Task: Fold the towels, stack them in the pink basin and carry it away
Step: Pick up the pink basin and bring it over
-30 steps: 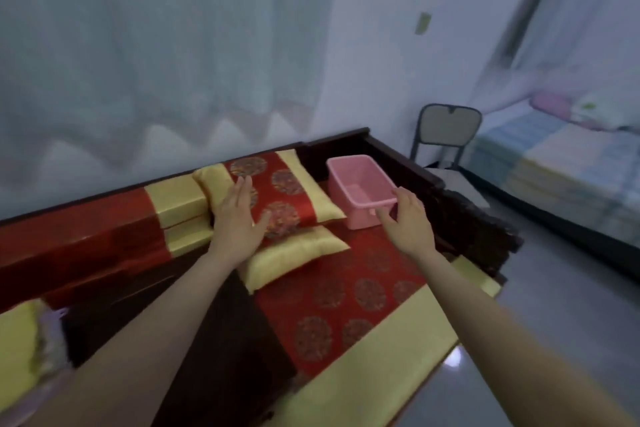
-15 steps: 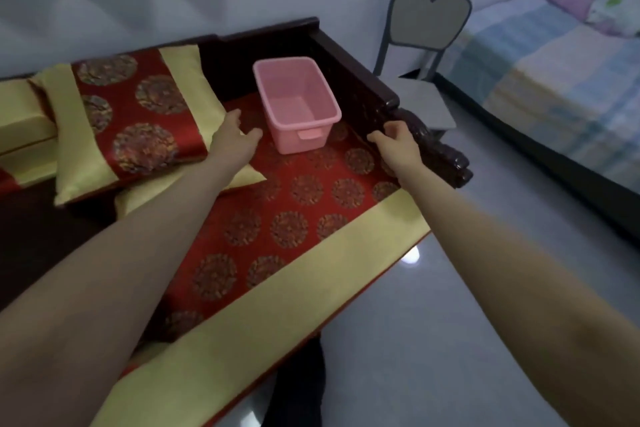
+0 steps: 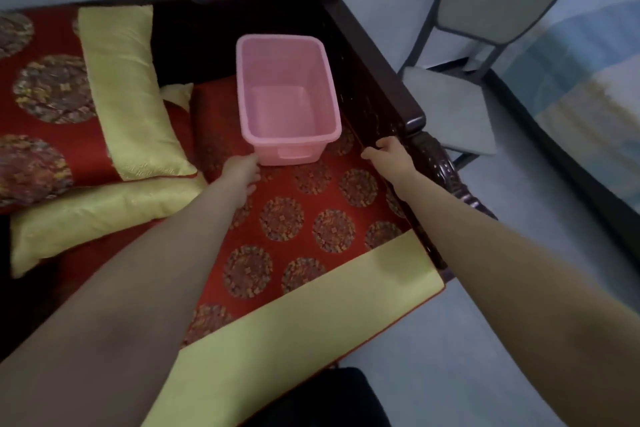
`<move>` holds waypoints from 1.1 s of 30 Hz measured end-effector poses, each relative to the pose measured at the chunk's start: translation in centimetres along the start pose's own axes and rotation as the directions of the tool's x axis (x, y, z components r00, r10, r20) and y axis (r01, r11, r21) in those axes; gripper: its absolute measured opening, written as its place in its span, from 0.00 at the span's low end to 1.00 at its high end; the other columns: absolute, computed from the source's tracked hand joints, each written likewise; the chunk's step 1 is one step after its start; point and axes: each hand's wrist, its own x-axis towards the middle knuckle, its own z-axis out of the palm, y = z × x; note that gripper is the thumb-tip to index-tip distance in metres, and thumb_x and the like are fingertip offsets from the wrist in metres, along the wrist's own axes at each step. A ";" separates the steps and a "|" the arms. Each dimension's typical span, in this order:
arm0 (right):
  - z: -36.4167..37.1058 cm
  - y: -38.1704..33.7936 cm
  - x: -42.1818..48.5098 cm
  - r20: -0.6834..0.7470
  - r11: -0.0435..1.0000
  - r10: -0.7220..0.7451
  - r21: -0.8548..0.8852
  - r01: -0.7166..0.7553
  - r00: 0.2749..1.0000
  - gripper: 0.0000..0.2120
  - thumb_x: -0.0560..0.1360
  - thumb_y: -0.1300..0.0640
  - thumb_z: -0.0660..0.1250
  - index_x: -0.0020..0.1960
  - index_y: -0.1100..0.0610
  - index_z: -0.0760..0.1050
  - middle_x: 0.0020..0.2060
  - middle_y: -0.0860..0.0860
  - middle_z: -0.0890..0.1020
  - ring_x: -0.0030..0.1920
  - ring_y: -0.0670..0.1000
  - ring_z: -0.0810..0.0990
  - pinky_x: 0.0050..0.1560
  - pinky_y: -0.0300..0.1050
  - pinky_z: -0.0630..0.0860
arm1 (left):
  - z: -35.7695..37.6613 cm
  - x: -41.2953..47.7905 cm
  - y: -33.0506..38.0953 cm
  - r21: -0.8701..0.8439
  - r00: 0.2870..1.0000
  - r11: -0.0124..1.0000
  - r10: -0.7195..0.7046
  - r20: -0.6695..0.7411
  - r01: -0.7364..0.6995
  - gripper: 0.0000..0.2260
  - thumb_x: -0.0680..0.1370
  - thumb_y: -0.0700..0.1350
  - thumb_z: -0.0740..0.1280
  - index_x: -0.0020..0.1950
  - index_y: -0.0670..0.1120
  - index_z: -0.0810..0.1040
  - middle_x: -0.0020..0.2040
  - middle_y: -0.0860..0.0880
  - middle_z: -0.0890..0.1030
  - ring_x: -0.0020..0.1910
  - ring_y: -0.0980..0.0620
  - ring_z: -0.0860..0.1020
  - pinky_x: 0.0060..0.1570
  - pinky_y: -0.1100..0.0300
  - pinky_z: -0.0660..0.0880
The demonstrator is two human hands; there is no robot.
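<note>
The pink basin point(image 3: 332, 135) stands empty on the red and yellow seat cushion point(image 3: 311, 229) of a dark wooden sofa, close to its right armrest. My left hand point(image 3: 242, 170) reaches to the basin's near left bottom corner, fingertips at or just short of it, holding nothing. My right hand point(image 3: 391, 158) hovers to the right of the basin, beside the armrest, fingers loosely spread and empty. No towels are in view.
Two red and yellow pillows point(image 3: 86, 97) lie at the left on the sofa. The carved dark armrest point(image 3: 398, 104) runs along the right side. A grey metal chair point(image 3: 485, 28) stands beyond it, with a bed point(image 3: 588, 80) at the far right.
The view has tilted down and closed in on the basin. Both hands have moved forward, the left from the pillow edge to the basin's near corner, the right toward the armrest.
</note>
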 end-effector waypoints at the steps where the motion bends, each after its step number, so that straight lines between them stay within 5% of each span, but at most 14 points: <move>1: -0.1 0.1 2.5 0.012 1.000 0.004 -0.004 -0.004 1.000 0.27 0.74 0.51 0.66 0.69 0.57 0.64 0.51 0.51 0.72 0.50 0.50 0.71 0.52 0.42 0.69 | 1.6 1.7 0.3 -0.039 1.000 0.999 -0.023 -0.011 0.022 0.16 0.76 0.46 0.63 0.61 0.41 0.74 0.51 0.47 0.76 0.47 0.50 0.75 0.50 0.55 0.70; 8: 1.1 1.0 14.8 0.109 0.999 0.015 -0.038 -0.011 0.994 0.26 0.72 0.52 0.67 0.67 0.57 0.67 0.55 0.55 0.77 0.57 0.55 0.76 0.60 0.46 0.72 | 8.6 10.2 1.9 -0.301 0.977 0.948 -0.156 -0.143 0.107 0.20 0.76 0.48 0.64 0.65 0.40 0.70 0.40 0.45 0.74 0.36 0.50 0.73 0.36 0.58 0.71; 13: 3.2 0.9 21.0 0.185 0.999 -0.018 -0.032 0.025 0.983 0.25 0.73 0.53 0.67 0.67 0.58 0.67 0.52 0.54 0.76 0.52 0.54 0.76 0.54 0.43 0.72 | 11.9 15.0 3.1 -0.576 0.956 0.806 -0.259 -0.136 0.136 0.25 0.76 0.46 0.67 0.71 0.41 0.64 0.66 0.38 0.72 0.59 0.37 0.75 0.55 0.46 0.76; 17: 4.7 1.2 23.4 0.210 0.998 -0.062 -0.010 0.066 0.976 0.24 0.74 0.53 0.66 0.67 0.58 0.67 0.60 0.57 0.76 0.58 0.56 0.76 0.59 0.45 0.73 | 13.2 16.4 2.5 -0.659 0.908 0.743 -0.350 -0.231 0.119 0.20 0.77 0.36 0.62 0.68 0.38 0.63 0.62 0.34 0.74 0.44 0.36 0.79 0.26 0.46 0.79; 20: 4.9 1.3 24.6 0.156 0.992 -0.124 0.019 0.122 0.980 0.22 0.75 0.53 0.65 0.67 0.57 0.66 0.62 0.57 0.75 0.60 0.56 0.75 0.60 0.46 0.71 | 13.5 15.9 2.0 -0.558 0.858 0.827 -0.337 -0.388 0.072 0.20 0.78 0.37 0.59 0.68 0.42 0.57 0.62 0.36 0.72 0.46 0.41 0.78 0.36 0.48 0.80; 26: 4.5 0.7 26.1 -0.105 0.923 -0.333 -0.238 0.301 0.937 0.26 0.74 0.53 0.64 0.69 0.58 0.64 0.65 0.59 0.71 0.66 0.61 0.66 0.62 0.57 0.67 | 8.9 10.3 -2.1 -0.339 0.856 0.940 -0.147 -0.495 -0.035 0.17 0.78 0.37 0.57 0.66 0.44 0.61 0.47 0.42 0.73 0.33 0.45 0.73 0.35 0.48 0.77; 33: 7.0 1.6 26.3 0.182 0.778 -0.260 -0.543 0.317 0.948 0.32 0.74 0.48 0.64 0.73 0.58 0.59 0.71 0.58 0.65 0.70 0.60 0.63 0.65 0.60 0.65 | 1.7 7.3 -8.7 -0.252 0.863 0.968 -0.120 -0.491 -0.008 0.18 0.78 0.46 0.62 0.68 0.51 0.68 0.53 0.44 0.80 0.51 0.41 0.79 0.53 0.40 0.77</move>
